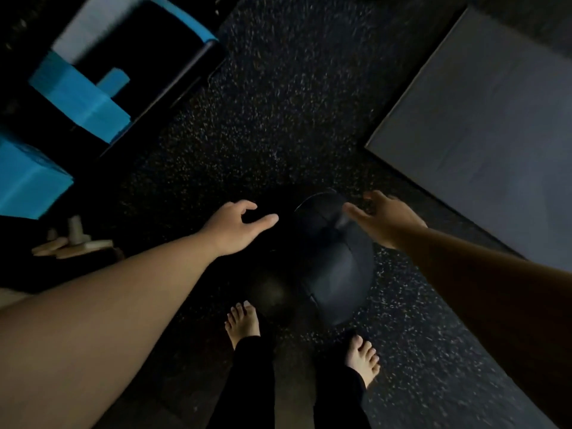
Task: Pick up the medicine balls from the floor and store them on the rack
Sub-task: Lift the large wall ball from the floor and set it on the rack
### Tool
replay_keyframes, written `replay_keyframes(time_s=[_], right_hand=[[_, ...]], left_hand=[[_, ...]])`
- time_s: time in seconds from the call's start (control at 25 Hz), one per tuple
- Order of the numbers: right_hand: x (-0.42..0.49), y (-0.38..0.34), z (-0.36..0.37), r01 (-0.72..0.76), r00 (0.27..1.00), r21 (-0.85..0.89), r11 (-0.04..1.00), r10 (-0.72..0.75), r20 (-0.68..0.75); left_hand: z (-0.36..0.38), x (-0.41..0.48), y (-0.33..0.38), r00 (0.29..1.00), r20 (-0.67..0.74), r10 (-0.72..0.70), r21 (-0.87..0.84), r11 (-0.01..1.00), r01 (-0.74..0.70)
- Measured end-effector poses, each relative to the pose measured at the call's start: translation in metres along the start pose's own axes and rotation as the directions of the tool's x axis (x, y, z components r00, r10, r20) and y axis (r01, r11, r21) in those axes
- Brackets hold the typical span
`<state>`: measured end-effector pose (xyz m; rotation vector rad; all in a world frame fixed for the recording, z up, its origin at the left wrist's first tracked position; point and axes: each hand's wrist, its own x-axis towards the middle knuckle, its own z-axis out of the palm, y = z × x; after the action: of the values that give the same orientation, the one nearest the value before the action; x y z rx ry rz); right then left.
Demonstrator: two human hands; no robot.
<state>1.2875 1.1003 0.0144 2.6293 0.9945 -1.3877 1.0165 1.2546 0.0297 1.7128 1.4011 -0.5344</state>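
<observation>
Grey mat (483,125) and blue blocks (77,97) flank the dark ball (337,274).

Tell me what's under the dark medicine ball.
The medicine ball rests on speckled rubber floor. The contact patch beneath is hidden. Both hands, left hand and right hand, hover open above.

We stand barefoot in a dim gym: black speckled rubber floor (278,103) underfoot, a dark medicine ball (335,267) at six o'clock, bright blue blocks (77,97) at ten o'clock, a grey mat (483,125) at two o'clock.
</observation>
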Motion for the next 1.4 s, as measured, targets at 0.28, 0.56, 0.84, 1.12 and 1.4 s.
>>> replay_keyframes(time_s=[0.28,0.56,0.84,1.12,1.4], right_hand=[[0.078,0.006,0.073,-0.010,1.000,0.313,0.950,0.019,-0.025],[0.080,0.004,0.085,0.001,0.998,0.443,0.896,0.025,-0.052],[0.078,0.002,0.093,-0.028,0.997,0.597,0.801,0.066,-0.041],[0.051,-0.032,0.081,0.134,0.989,0.637,0.759,-0.060,-0.136],[-0.001,-0.206,-0.037,0.483,0.875,0.573,0.662,-0.382,-0.296]], left_hand=[[0.052,0.092,-0.048,0.993,-0.018,-0.113,-0.369,0.924,0.098],[0.041,0.095,-0.061,0.995,0.074,-0.071,-0.601,0.793,0.102],[0.336,0.066,-0.022,0.791,0.611,0.025,-0.760,-0.261,0.595],[0.023,0.064,-0.097,0.930,0.353,-0.105,-0.896,0.248,0.368],[-0.151,-0.034,-0.080,0.958,-0.131,-0.254,-0.927,0.374,-0.028]])
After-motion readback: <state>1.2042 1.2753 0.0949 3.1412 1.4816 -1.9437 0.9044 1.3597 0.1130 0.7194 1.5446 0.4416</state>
